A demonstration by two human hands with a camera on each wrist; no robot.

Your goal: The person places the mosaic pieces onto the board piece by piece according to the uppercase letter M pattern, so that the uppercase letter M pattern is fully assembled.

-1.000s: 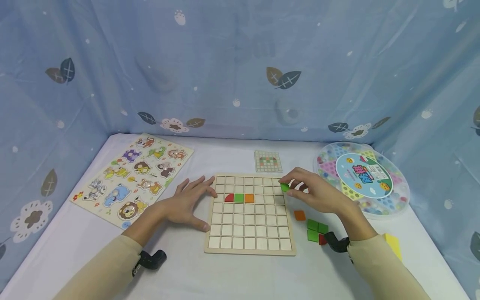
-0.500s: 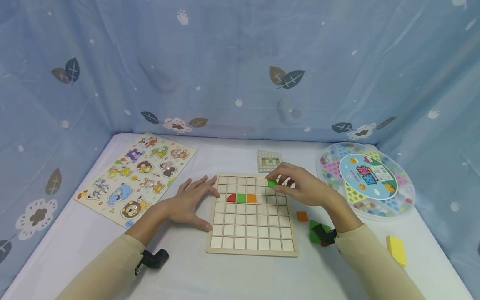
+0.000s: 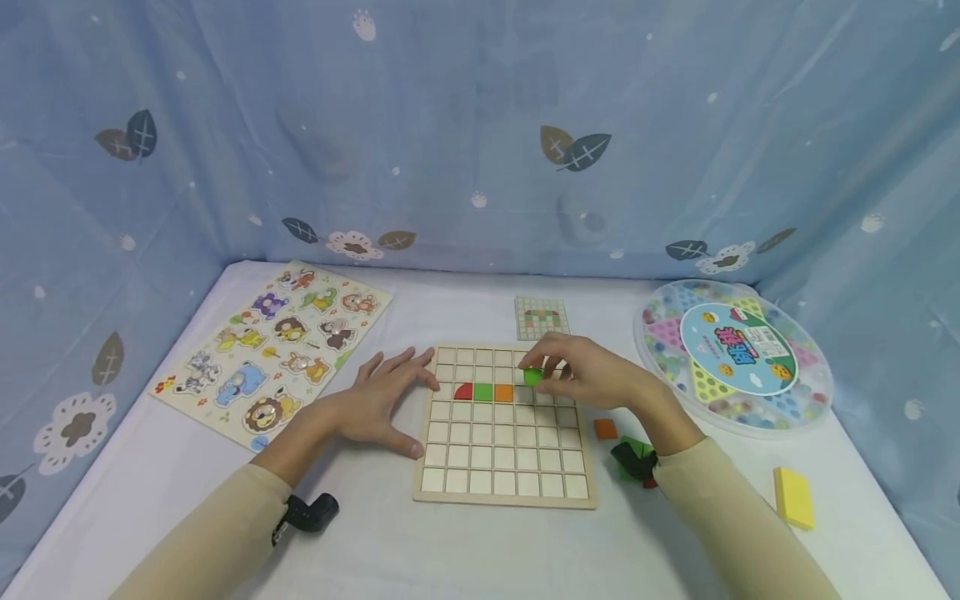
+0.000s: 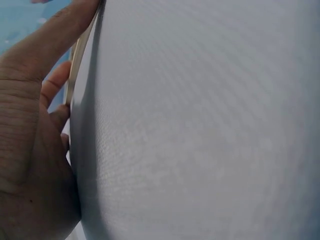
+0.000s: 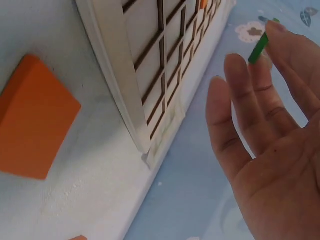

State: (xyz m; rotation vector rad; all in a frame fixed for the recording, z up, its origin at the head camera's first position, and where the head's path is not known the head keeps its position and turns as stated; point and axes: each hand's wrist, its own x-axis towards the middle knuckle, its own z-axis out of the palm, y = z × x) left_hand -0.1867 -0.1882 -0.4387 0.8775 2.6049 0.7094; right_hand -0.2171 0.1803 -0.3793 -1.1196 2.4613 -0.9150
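Note:
A wooden grid board [image 3: 495, 502] lies flat in the middle of the table in the head view. Side by side in one of its upper rows sit a red round-cornered tile [image 3: 464, 392], a green tile [image 3: 483, 392] and an orange tile [image 3: 503, 392]. Between thumb and fingertips my right hand [image 3: 596, 373] pinches another green tile [image 3: 533, 377], over the board to the right of that row; the right wrist view shows this tile edge-on. Spread along the board's left edge, my left hand [image 3: 367, 412] touches the frame with thumb and fingers.
Right of the board lie a loose orange tile [image 3: 605, 429] and several green tiles [image 3: 637, 447], partly hidden by the right wrist camera. A small pattern card [image 3: 542, 318] lies behind the board. An animal puzzle [image 3: 277, 350], a round game box [image 3: 735, 358] and a yellow block [image 3: 793, 497] surround it.
My right hand has carried the pinched green tile leftward from the board's right edge to over the grid, nearer the orange tile. The left hand stays at the board's left edge.

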